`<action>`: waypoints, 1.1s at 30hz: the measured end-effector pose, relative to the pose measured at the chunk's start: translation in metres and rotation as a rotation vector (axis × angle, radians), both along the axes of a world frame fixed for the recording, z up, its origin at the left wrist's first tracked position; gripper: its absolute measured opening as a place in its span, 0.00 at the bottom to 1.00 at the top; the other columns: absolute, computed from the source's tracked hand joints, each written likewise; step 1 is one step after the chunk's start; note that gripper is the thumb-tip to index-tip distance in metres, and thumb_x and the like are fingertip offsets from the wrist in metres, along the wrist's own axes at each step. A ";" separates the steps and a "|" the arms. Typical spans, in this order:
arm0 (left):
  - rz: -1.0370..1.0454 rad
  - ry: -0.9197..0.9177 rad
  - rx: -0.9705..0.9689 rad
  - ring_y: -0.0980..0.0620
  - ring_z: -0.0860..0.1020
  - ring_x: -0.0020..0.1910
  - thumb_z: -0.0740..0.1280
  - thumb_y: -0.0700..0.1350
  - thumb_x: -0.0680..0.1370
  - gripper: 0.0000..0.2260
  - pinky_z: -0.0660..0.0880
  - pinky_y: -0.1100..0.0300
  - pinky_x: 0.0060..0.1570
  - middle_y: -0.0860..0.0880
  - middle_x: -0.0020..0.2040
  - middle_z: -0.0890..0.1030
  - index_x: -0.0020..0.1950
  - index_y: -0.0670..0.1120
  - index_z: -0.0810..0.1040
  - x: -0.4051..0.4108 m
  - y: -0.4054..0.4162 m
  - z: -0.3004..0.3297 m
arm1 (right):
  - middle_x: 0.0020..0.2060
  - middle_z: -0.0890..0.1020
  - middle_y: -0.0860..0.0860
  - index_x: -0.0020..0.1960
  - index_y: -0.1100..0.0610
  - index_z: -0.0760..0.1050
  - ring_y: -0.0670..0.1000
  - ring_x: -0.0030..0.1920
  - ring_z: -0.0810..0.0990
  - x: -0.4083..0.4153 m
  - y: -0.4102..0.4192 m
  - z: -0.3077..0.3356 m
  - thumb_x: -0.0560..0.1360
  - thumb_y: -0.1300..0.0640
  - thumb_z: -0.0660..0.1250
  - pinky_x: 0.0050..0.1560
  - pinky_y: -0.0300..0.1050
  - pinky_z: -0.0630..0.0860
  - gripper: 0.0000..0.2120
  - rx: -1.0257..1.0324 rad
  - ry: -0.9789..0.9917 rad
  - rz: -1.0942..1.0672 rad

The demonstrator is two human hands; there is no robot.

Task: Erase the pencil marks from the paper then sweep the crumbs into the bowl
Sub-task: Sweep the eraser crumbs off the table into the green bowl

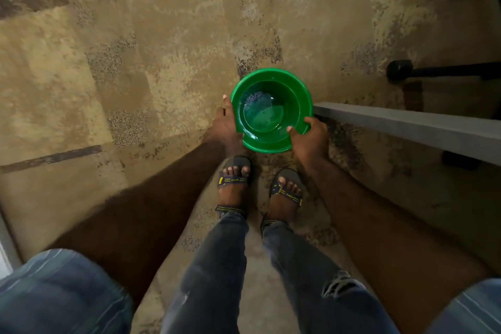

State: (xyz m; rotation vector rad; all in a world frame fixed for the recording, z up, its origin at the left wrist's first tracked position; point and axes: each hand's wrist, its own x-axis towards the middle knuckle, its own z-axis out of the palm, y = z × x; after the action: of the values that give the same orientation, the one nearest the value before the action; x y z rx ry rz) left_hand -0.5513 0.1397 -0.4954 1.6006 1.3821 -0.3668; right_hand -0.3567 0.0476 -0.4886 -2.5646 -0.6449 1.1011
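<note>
Both hands clasp the round green plastic bowl (272,110), left hand (226,127) and right hand (309,138) on opposite rims, its mouth facing up, with the grey table edge (406,125) just beside the right.

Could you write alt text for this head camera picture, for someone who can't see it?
Seen from above, a standing person holds a green bowl at its rim with the left hand and right hand, above a mottled tan floor. Sandalled feet show below, and a grey table edge juts in from the right.

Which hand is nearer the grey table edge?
Right. The right hand grips the round green plastic bowl on the side by the grey table edge; the left hand holds the bowl's far side.
</note>
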 end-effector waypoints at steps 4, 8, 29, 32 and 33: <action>-0.011 -0.040 0.047 0.37 0.66 0.79 0.71 0.43 0.83 0.45 0.67 0.50 0.76 0.35 0.82 0.59 0.86 0.39 0.40 0.001 -0.001 0.017 | 0.71 0.74 0.60 0.70 0.60 0.79 0.59 0.67 0.79 0.000 -0.008 0.015 0.78 0.56 0.79 0.68 0.42 0.73 0.22 -0.004 -0.039 -0.030; 0.054 -0.129 0.117 0.41 0.73 0.71 0.71 0.45 0.81 0.31 0.73 0.44 0.74 0.40 0.71 0.74 0.82 0.45 0.62 -0.009 -0.005 0.045 | 0.68 0.75 0.60 0.66 0.60 0.81 0.58 0.66 0.79 -0.009 -0.027 0.056 0.76 0.60 0.80 0.60 0.29 0.64 0.20 0.048 -0.061 -0.064; 0.356 -0.252 0.261 0.48 0.84 0.45 0.65 0.55 0.86 0.10 0.85 0.42 0.44 0.51 0.48 0.84 0.61 0.50 0.78 -0.025 -0.081 0.327 | 0.81 0.66 0.50 0.79 0.54 0.71 0.43 0.80 0.65 -0.028 -0.156 0.366 0.81 0.48 0.75 0.77 0.39 0.64 0.31 0.296 -0.023 0.119; 0.320 -0.282 0.297 0.45 0.84 0.46 0.63 0.58 0.84 0.10 0.84 0.40 0.44 0.50 0.48 0.84 0.58 0.55 0.78 -0.022 -0.078 0.353 | 0.80 0.69 0.50 0.77 0.56 0.74 0.43 0.80 0.68 -0.017 -0.167 0.401 0.81 0.48 0.75 0.78 0.39 0.67 0.28 0.370 -0.072 0.143; 0.307 -0.286 0.307 0.45 0.84 0.46 0.63 0.60 0.84 0.10 0.84 0.40 0.44 0.50 0.48 0.84 0.58 0.57 0.77 -0.021 -0.077 0.360 | 0.79 0.71 0.50 0.76 0.57 0.75 0.45 0.80 0.70 -0.013 -0.171 0.410 0.81 0.49 0.75 0.79 0.41 0.69 0.26 0.406 -0.094 0.143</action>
State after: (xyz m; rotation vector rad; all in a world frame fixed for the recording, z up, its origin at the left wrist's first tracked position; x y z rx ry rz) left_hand -0.5719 0.0626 -0.1351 1.5743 1.4780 0.2597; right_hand -0.3698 -0.1230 -0.0786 -2.2558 -0.9763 0.7924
